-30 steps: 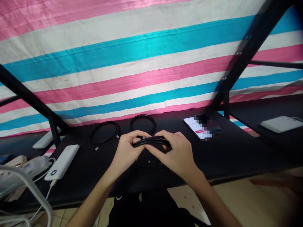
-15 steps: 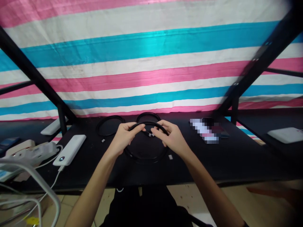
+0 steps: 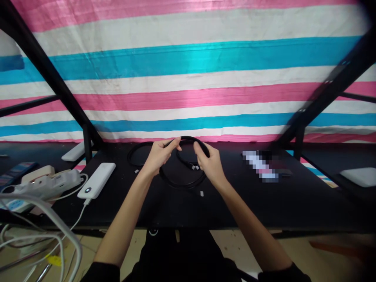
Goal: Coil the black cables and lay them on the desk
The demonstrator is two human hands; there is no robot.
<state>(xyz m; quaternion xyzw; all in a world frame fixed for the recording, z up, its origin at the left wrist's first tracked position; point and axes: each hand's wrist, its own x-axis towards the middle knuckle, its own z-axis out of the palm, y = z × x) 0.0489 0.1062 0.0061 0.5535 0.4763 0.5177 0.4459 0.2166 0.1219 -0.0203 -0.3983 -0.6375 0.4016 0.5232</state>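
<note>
A coiled black cable [image 3: 183, 185] hangs as a loop between my hands, above the black table. My left hand [image 3: 160, 156] is closed round the upper left of the coil, thumb pointing right along it. On the upper right, my right hand [image 3: 209, 159] grips the same coil with its thumb on top. Behind the loop lies a second black coil [image 3: 188, 161] with pale connector ends [image 3: 195, 167]. Another black coil [image 3: 136, 152] rests to the left, partly hidden by my left hand. A small whitish piece [image 3: 201, 193] lies just below my right hand.
A white power bank [image 3: 96, 181] with a cable plugged in lies left, near a white power strip [image 3: 53, 184]. A pixelated phone-like object [image 3: 264, 166] is on the right. Black slanted frame bars [image 3: 317, 88] rise on both sides before a striped sheet [image 3: 188, 94].
Both hands have lifted the cable loop slightly, and my right hand has turned more upright on it. The view has shifted a little, so the table items appear further right.
</note>
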